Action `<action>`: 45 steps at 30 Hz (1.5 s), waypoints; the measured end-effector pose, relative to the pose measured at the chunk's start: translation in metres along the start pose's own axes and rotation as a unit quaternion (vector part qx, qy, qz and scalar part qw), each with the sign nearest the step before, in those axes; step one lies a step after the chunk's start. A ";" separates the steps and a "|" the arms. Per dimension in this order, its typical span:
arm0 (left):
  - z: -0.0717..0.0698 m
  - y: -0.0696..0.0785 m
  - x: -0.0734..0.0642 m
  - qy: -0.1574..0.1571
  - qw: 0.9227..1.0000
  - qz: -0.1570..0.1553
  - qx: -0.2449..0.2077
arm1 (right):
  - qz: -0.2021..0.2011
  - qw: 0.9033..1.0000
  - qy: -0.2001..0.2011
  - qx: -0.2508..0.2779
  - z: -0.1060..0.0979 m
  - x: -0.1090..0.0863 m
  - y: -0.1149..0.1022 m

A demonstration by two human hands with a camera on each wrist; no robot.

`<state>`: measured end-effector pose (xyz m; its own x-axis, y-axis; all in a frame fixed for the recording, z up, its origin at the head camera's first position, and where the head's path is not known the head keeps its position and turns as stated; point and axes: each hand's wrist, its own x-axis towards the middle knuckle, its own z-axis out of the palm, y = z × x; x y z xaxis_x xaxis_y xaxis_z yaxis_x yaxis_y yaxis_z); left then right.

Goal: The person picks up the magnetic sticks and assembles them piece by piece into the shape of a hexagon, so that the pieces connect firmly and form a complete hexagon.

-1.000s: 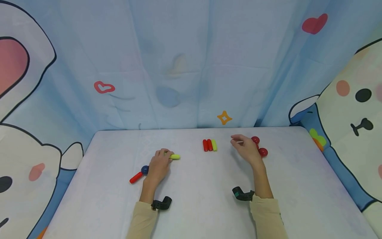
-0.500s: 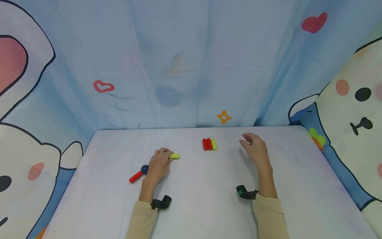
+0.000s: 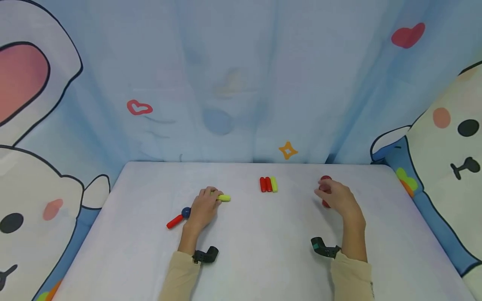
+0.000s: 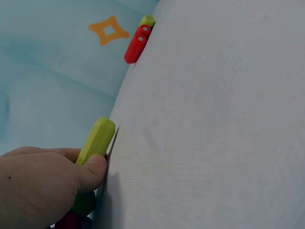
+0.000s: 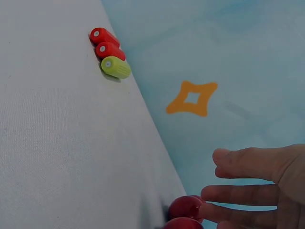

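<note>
My left hand [image 3: 202,209] pinches a ribbed yellow-green rod [image 3: 224,198] between thumb and fingers. Below the thumb, the left wrist view shows a green ball [image 4: 84,204] at the rod's lower end, partly hidden by the hand. Just left of that hand lie a blue ball [image 3: 186,212] and a red rod [image 3: 174,222], touching end to ball. My right hand [image 3: 342,200] is at a small group of glossy red balls [image 3: 326,204], partly covering them. In the right wrist view its fingers are extended, with one fingertip right at a red ball [image 5: 184,208].
Side by side near the back of the white table [image 3: 256,251] lie two red rods [image 3: 262,184] and a yellow-green rod [image 3: 274,184], with metal dots in their ends. A blue printed curtain [image 3: 233,83] hangs behind the table's far edge.
My right hand has moved right, past the red balls, which it hid half a second ago and which now show at its fingertips. The left hand keeps its hold. The head view has shifted slightly.
</note>
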<state>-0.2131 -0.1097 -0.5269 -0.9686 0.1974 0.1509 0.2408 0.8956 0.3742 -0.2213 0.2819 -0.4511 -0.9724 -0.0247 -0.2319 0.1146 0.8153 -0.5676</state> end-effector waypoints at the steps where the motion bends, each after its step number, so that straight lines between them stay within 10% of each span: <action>1: 0.001 0.000 0.000 0.000 1.000 0.002 0.002 | 0.005 1.000 -0.005 -0.004 0.000 -0.001 0.001; 26: 0.002 0.001 -0.001 -0.007 1.000 -0.016 0.005 | 0.045 0.993 -0.083 -0.069 0.002 -0.007 0.013; 39: 0.002 0.000 -0.001 -0.009 1.000 -0.012 0.008 | -0.166 0.984 -0.019 0.065 0.021 0.006 -0.014; 45: 0.000 0.001 -0.001 -0.004 1.000 -0.006 0.009 | -0.191 0.977 -0.027 0.095 0.032 0.011 -0.026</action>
<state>-0.2113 -0.1086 -0.5270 -0.9719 0.1903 0.1388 0.2285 0.9048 0.3593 -0.2283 0.2414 -0.4641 -0.9399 -0.3412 -0.0127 -0.2143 0.6185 -0.7560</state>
